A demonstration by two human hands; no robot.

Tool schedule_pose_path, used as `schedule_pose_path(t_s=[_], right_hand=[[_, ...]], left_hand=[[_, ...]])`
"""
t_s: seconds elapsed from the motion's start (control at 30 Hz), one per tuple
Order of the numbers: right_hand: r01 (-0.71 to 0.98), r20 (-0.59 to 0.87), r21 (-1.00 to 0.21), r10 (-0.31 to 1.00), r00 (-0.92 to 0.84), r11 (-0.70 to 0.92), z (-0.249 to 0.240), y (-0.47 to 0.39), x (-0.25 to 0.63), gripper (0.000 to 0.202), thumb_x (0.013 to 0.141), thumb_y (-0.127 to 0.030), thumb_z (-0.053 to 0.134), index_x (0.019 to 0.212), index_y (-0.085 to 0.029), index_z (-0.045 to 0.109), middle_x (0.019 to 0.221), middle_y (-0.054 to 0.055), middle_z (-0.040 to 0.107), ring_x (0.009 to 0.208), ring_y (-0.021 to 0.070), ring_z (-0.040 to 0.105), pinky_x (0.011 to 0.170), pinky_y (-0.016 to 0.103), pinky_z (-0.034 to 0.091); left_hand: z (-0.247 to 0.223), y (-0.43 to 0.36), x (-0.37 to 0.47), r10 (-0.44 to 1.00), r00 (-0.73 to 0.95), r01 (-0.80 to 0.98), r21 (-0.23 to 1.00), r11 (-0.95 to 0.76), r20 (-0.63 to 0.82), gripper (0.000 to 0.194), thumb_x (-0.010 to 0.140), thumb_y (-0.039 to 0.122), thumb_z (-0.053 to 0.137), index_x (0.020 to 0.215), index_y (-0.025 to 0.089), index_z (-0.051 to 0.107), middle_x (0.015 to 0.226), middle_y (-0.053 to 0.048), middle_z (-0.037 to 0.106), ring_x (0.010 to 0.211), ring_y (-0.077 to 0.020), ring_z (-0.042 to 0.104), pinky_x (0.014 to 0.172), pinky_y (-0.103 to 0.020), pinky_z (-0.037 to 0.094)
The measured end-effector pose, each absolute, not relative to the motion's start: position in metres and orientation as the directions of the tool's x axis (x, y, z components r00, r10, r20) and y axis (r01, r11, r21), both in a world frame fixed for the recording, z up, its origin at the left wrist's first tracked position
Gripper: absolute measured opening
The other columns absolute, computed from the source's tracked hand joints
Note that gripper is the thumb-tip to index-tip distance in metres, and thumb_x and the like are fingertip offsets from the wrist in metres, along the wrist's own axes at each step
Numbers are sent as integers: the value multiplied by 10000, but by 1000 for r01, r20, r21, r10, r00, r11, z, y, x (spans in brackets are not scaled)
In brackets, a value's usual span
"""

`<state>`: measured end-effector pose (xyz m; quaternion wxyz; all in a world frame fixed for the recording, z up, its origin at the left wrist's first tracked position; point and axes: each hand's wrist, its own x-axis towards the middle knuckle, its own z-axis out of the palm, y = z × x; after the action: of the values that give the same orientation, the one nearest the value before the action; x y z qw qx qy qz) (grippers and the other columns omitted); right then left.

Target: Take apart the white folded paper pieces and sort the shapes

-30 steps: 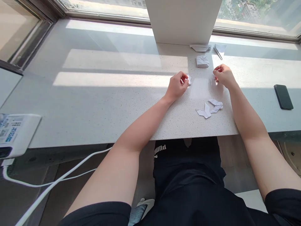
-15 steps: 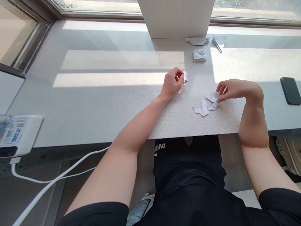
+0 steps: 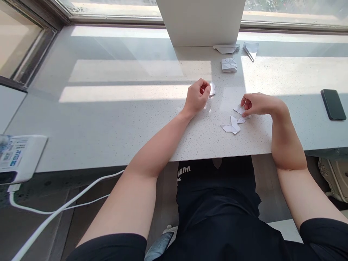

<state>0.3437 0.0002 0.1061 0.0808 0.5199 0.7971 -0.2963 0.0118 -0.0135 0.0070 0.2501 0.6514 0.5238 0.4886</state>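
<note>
My left hand [image 3: 196,96] rests above the counter with its fingers closed on a small white folded paper piece [image 3: 212,89], whose right part sticks out past the fingertips. Over to the right, my right hand [image 3: 257,104] is bent down from the wrist, thumb and fingers pinched at another folded paper piece [image 3: 238,110]. The fingers partly cover that piece, along with a paper tip [image 3: 241,120] just below it. Nearer to me lies an angular folded paper piece [image 3: 233,125] with pointed arms, flat on the counter.
Behind the hands sit a square paper fold [image 3: 229,65], a boat-like paper fold [image 3: 226,49] and a cone-like paper fold [image 3: 251,50]. A phone [image 3: 333,104] lies at the right. A white device [image 3: 29,152] with a cable [image 3: 67,204] is at the left edge.
My right hand has moved left over the paper pieces, and its fingers have closed at one. The left hand keeps its hold, and the view has shifted slightly.
</note>
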Motion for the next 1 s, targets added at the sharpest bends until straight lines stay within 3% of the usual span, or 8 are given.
schedule_pose_path(t_s=[0.1,0.33,0.43,0.63,0.77,0.9,1.0], right_hand=[[908,-427,-367,831,-357,202,105,1,343,509,869,-550,1050,1264,-302,847,1165,106,858,1087,377,798,881,530,637],[793,-83,-500,893,-443,347,75,15,340,369,1034,-559,931,1294,-301,880,1310,160,773,1227,425,731,1093,657,659],[760,-49,-539,887,-458,363,70,16,338,421,1054,-570,936,1344,-283,834,1382,174,753,1283,432,724,1132,674,667],[666,0,-643,869,-495,379,77,6,324,492,1067,-629,934,1375,-277,782,1331,160,838,1283,403,788,1080,625,694],[580,54,-687,826,-561,438,75,-2,306,437,1063,-616,943,1323,-291,806,1341,145,875,1291,399,836,1130,648,707],[534,88,-714,814,-574,453,69,-11,286,547,1068,-647,952,1465,-308,790,1388,136,868,1310,392,837,1182,655,732],[508,135,-739,836,-532,442,69,-16,279,669,1077,-678,940,1607,-323,739,1499,142,819,1370,396,820,1180,629,755]], left_hand=[[10,-16,13,917,-16,407,840,-357,398,346,1240,469,754,953,286,691,872,-55,755,786,-221,672,701,-398,562],[11,-16,12,908,-12,395,836,-381,419,468,1304,615,667,966,294,706,808,-43,705,762,-229,694,712,-410,575],[7,-15,11,903,-2,413,823,-391,430,405,1269,568,742,974,293,703,859,-44,742,777,-217,692,710,-397,577],[6,-20,16,889,74,440,786,-435,451,120,1172,337,840,1131,260,758,1103,-86,856,933,-214,780,809,-369,646],[12,-32,24,902,156,447,785,-429,403,197,1135,314,865,1303,248,786,1331,-120,883,1107,-241,825,811,-339,646],[19,-42,29,910,276,421,813,-403,308,192,1142,278,862,1324,243,811,1135,-77,886,939,-211,804,813,-340,645],[21,-43,30,920,270,408,831,-378,286,87,1166,262,838,1251,253,822,1048,-50,875,897,-205,793,826,-346,649]])
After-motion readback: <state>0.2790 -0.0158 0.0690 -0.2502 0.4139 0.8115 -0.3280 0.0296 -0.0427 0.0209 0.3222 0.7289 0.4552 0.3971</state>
